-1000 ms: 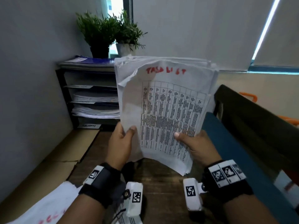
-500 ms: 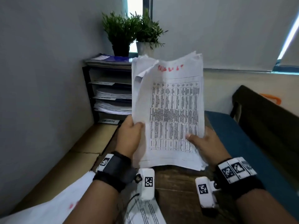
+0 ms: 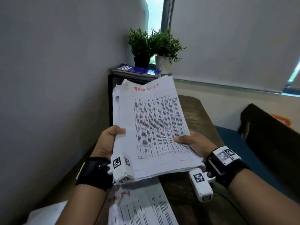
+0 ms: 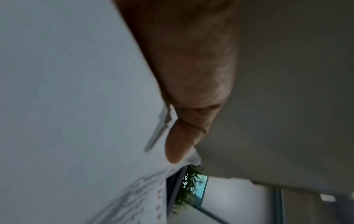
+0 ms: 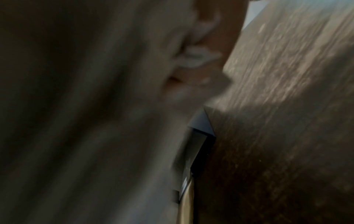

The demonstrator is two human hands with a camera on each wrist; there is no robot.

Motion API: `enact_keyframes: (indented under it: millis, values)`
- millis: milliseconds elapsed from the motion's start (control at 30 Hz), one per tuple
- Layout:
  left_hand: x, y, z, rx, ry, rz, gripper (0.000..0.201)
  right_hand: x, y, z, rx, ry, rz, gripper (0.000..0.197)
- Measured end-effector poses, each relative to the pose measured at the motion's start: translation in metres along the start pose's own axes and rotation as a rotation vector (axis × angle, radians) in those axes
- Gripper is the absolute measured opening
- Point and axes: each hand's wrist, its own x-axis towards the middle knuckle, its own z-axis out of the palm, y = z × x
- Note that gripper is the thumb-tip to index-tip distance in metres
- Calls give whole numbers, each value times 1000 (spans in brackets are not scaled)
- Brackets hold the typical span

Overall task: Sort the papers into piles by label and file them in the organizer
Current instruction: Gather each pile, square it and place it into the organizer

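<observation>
1. Loose sheets [image 3: 142,207] lie nearest, flat on the worktop [image 3: 191,200], one marked in red.
2. Left hand [image 3: 107,140] grips the left edge of the stack [image 3: 154,127], thumb curled on top. Right hand [image 3: 194,142] grips the right edge, thumb on the top sheet; its fingers under the stack are hidden.
3. The stack is held above the worktop, tilted away, red label at the far end.
4. Organizer [image 3: 111,101] stands beyond, against the wall, mostly hidden by the stack; booklets [image 3: 136,71] and plants [image 3: 154,44] sit on top.
5. Judgement: square the edges before filing. Feed the far edge level into the matching shelf, both hands supporting, so loose corners do not snag.
</observation>
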Motion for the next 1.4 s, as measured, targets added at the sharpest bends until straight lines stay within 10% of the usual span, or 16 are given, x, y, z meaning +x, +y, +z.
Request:
enact_keyframes:
  millis: [433, 633, 767, 1033, 1133, 1400]
  values:
    - [6, 22, -55, -323, -260, 216, 97, 42, 15, 47, 70, 19, 177, 27]
    - [4, 29, -57, -427, -315, 198, 65, 40, 25, 57, 140, 2, 233, 60]
    - [-6, 35, -59, -447, -428, 165, 45, 31, 36, 58, 300, -39, 218, 46]
    - [-11, 32, -45, -510, -321, 240, 64, 24, 0, 53, 374, 10, 170, 46]
    - [-12, 30, -29, -572, -404, 207, 66, 26, -17, 52, 322, 96, 203, 24]
    - [-9, 8, -9, -469, -634, 118, 108, 63, -37, 72, 71, 186, 230, 45]
